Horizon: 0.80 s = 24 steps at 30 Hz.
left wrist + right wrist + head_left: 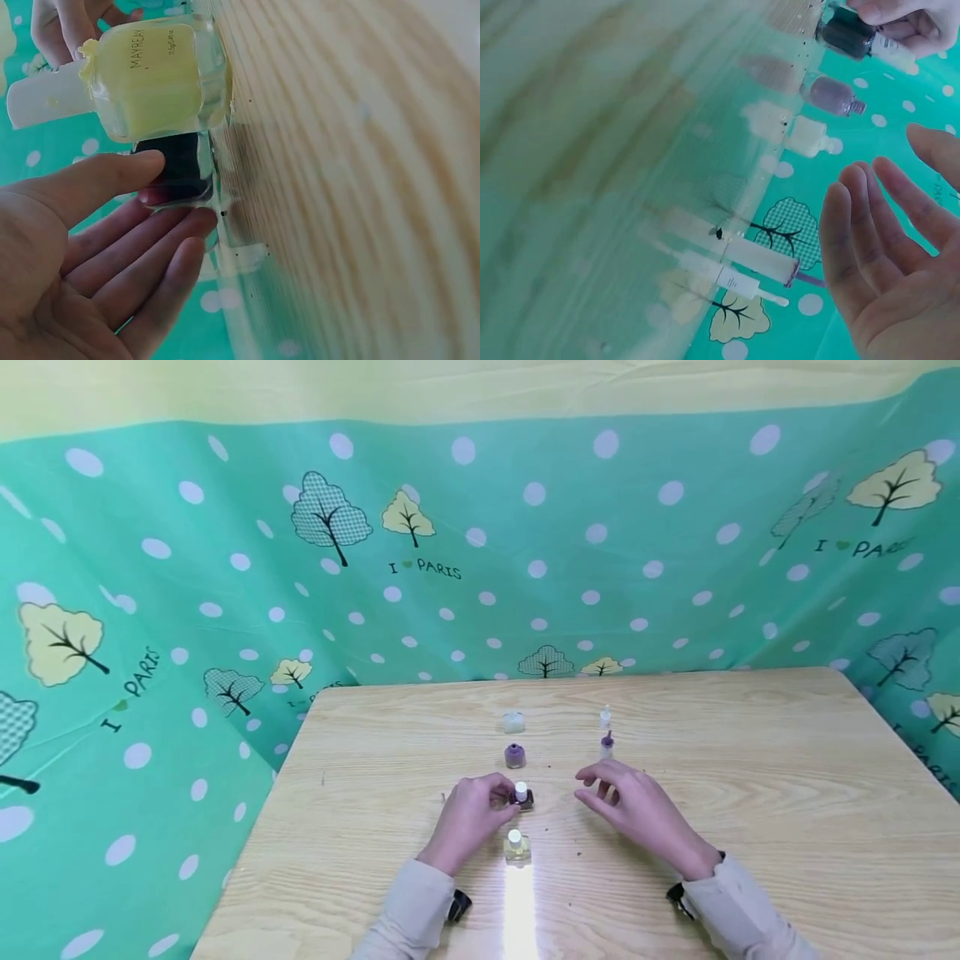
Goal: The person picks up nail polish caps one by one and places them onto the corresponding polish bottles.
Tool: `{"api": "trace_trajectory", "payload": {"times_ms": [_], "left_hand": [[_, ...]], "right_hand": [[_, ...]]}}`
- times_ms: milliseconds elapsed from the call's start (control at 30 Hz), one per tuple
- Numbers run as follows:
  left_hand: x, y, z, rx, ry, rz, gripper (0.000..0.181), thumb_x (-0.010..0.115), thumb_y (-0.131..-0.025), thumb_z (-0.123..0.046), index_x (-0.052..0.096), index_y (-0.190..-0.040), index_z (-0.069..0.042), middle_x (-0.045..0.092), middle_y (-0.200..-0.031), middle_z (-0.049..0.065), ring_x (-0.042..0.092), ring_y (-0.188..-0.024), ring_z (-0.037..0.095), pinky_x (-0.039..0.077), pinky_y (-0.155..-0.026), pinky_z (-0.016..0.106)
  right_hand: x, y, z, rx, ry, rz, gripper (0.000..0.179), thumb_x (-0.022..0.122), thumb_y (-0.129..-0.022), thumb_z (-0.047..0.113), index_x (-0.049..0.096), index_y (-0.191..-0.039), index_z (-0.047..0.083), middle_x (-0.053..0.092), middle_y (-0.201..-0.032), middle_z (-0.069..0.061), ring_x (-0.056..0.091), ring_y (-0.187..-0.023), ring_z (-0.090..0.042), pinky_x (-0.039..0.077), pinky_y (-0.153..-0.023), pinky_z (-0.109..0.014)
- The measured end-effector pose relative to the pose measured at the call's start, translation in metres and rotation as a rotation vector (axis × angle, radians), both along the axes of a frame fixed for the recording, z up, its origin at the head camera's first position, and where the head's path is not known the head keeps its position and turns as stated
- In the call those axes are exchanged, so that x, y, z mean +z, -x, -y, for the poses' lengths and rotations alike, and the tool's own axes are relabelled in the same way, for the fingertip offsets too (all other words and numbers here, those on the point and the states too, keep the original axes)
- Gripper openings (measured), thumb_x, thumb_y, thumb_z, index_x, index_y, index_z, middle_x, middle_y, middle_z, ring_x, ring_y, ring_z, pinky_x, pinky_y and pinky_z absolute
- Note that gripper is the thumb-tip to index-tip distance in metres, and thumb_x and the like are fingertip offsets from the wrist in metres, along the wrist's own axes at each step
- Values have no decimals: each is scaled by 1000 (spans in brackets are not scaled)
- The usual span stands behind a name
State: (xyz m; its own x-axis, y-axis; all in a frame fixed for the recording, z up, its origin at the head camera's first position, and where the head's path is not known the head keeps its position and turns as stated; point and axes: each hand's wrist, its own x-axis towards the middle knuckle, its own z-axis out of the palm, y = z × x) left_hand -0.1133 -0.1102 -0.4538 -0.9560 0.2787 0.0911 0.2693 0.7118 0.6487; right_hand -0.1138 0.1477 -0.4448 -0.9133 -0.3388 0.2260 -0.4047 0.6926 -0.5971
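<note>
The left hand pinches a dark nail polish bottle, thumb against one side and fingers against the other; its white cap is still on. Taking that bottle as the clock's centre, with 12 away from the person, a yellow bottle stands near at 6 o'clock, also capped. At 12 o'clock sit a purple bottle and, farther out, a pale bottle, both uncapped. A purple-tipped brush cap and a white brush cap stand brush-up around 2 o'clock. The right hand, at 3 o'clock, holds nothing, thumb apart from its loosely bent fingers. Uncapping looks half done: two bottles open, two closed.
</note>
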Motion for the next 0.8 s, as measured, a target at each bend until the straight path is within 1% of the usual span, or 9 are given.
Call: {"api": "trace_trajectory", "payload": {"times_ms": [67, 200, 300, 467, 600, 800], "left_hand": [[-1, 1, 0, 1, 5, 13, 22, 81, -81, -14, 72, -101, -9, 76, -93, 3, 71, -82, 11, 59, -76, 23], [0, 0, 1, 8, 49, -10, 23, 81, -81, -17, 73, -101, -10, 76, -93, 1, 71, -83, 12, 58, -79, 28], [1, 0, 2, 11, 78, -19, 28, 82, -81, -20, 73, -106, -11, 76, -98, 2, 71, -88, 15, 58, -83, 34], [2, 1, 8, 15, 88, 1, 34, 81, -81, -18, 71, -113, -10, 74, -107, 4, 70, -97, 19, 57, -90, 38], [2, 5, 14, 40, 86, -1, 35, 80, -81, -12, 70, -114, -10, 74, -109, 5, 69, -99, 21, 56, -92, 40], [0, 12, 19, 91, 90, -34, 34, 79, -82, -12, 70, -115, -10, 73, -111, 6, 69, -98, 21, 57, -90, 40]], "right_hand": [[0, 2, -1, -3, -4, -11, 26, 74, -90, 27, 71, -110, 11, 69, -94, 5, 56, -73, 0, 53, -63, -19], [1, 5, -3, -15, -13, -36, 27, 74, -89, 28, 71, -111, 11, 69, -95, 5, 58, -74, -2, 54, -63, -20], [0, 6, -6, -26, -15, -46, 28, 74, -90, 29, 71, -111, 11, 69, -97, 4, 58, -75, -3, 54, -63, -21], [0, 9, -13, -48, -7, -57, 30, 73, -91, 30, 71, -112, 10, 69, -99, 1, 59, -76, -5, 53, -63, -20], [0, 11, -20, -89, -11, -53, 31, 74, -90, 31, 70, -112, 8, 68, -97, 2, 60, -77, -8, 53, -64, -22], [1, 15, -28, -169, -24, -16, 35, 74, -90, 30, 69, -115, 5, 70, -100, -4, 63, -79, -14, 52, -63, -26]]}}
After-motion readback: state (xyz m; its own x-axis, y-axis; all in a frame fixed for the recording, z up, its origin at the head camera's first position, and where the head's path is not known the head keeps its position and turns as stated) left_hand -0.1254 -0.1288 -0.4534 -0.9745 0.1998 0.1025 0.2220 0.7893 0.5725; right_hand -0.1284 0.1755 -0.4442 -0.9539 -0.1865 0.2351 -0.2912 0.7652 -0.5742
